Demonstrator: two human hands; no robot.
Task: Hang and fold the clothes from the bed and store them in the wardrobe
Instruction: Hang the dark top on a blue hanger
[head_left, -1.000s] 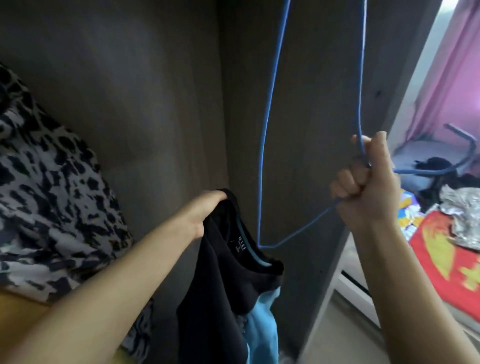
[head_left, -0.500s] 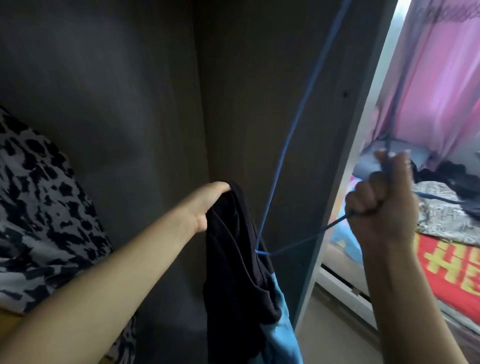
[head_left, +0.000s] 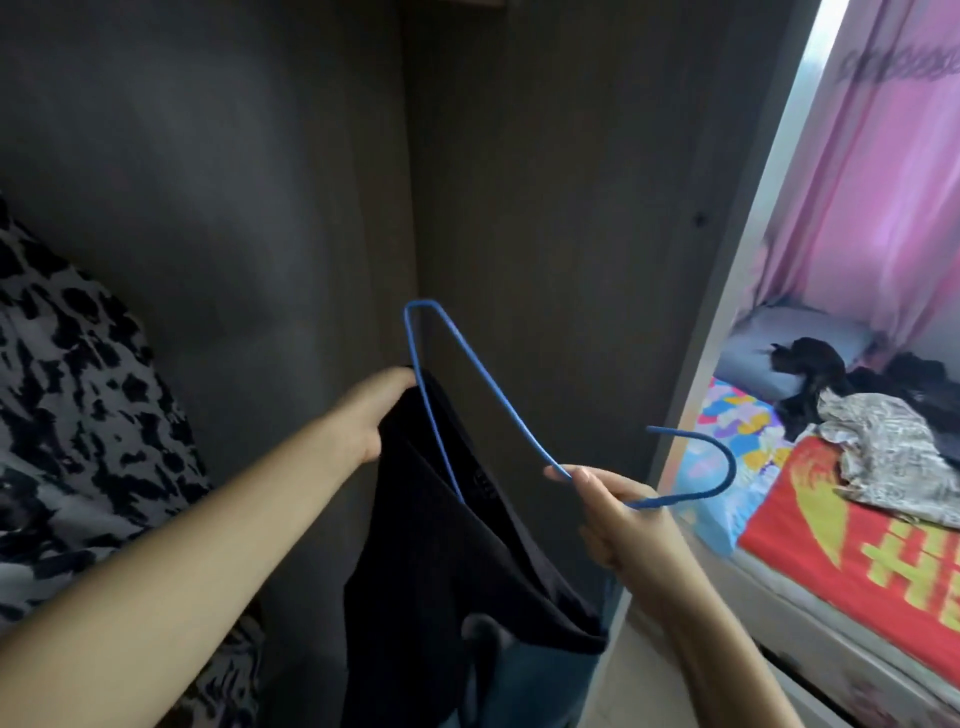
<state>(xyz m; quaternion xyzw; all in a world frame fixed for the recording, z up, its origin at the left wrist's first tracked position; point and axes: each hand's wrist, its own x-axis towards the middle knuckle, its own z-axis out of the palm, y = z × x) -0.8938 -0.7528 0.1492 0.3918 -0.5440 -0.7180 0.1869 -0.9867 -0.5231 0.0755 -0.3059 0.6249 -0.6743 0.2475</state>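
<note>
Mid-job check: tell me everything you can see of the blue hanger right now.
The blue hanger is a thin wire frame, apparently coated, with an open curved hook pointing right toward the bed. It lies tilted, one rounded shoulder corner up against the dark wardrobe wall. The right hand pinches it at the neck below the hook. One arm of it runs down into the collar of the black shirt, which the left hand holds up.

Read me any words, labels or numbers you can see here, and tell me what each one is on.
Large yellow letters on the red blanket on the bed: cut off at the frame edge, not readable as a word.
Small neck label inside the black shirt: too small and blurred to read.
Nothing else readable.
</note>
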